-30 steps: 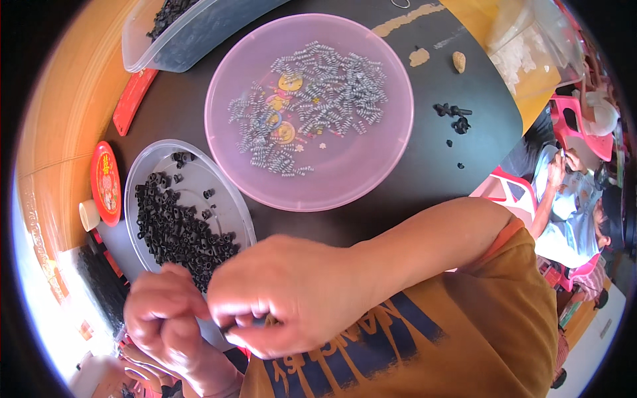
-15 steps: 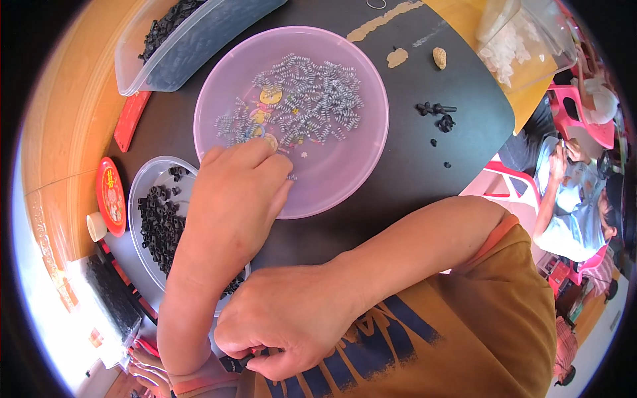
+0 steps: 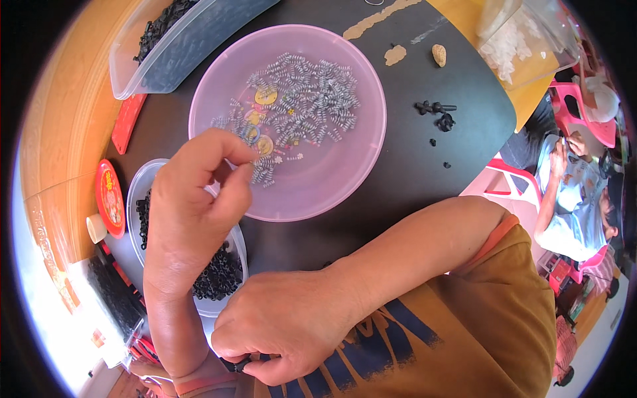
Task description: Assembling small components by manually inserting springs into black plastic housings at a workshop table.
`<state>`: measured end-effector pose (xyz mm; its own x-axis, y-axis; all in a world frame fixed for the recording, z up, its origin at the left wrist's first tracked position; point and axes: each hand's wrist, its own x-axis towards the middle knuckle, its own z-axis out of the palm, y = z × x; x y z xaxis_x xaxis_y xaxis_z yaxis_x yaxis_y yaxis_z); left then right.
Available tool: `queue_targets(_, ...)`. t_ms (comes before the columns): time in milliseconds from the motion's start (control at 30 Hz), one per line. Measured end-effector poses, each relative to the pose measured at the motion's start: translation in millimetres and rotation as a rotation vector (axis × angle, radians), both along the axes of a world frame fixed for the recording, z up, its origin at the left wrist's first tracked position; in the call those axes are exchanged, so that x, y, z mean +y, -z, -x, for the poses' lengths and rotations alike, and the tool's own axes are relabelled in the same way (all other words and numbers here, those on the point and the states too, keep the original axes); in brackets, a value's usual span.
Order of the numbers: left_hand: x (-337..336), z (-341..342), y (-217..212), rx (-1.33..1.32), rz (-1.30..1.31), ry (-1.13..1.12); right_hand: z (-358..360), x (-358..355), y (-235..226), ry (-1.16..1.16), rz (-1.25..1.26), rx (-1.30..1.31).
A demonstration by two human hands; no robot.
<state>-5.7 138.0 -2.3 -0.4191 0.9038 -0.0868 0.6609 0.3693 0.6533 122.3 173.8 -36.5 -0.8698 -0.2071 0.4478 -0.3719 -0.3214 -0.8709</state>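
Over the near left rim of a pink translucent basin [image 3: 345,169], my left hand [image 3: 196,199] hangs with thumb and fingertips pinched together. Whatever it holds, if anything, is hidden or too small to name. Many small grey coil springs [image 3: 335,93] lie loose on the patterned bottom of the basin. Close to my body, my right hand [image 3: 282,325] is closed on a small black part [image 3: 240,364], mostly covered by its fingers. Partly behind my left forearm is a clear oval tub [image 3: 244,255] of small black plastic parts [image 3: 219,275].
A clear bin [image 3: 192,56] of black pieces stands far left. Several black plastic parts [image 3: 436,107] and a peanut [image 3: 438,56] lie right of the basin. A red oval dish [image 3: 110,198] is at left. Another person [image 3: 567,199] sits at right; someone's hand [image 3: 151,373] shows lower left.
My left hand has come up from the springs and drawn back toward the left and me, uncovering part of the basin's bottom. My right hand stays nearly in place.
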Motion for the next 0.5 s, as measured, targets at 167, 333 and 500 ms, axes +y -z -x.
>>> queue_targets(167,-4.6,1.4,-3.6,-0.273,-0.116,-0.192,2.6,2.0,-4.5,0.007,-0.009,-0.057)
queue_targets(333,-2.2,-4.3,-3.7,-0.338,-0.149,-0.246,2.6,2.6,-4.4,0.024,-0.018,-0.062)
queue_targets(500,-5.5,1.9,3.4,-0.177,-0.133,-0.163,0.6,-1.5,-1.4,0.034,0.013,-0.007)
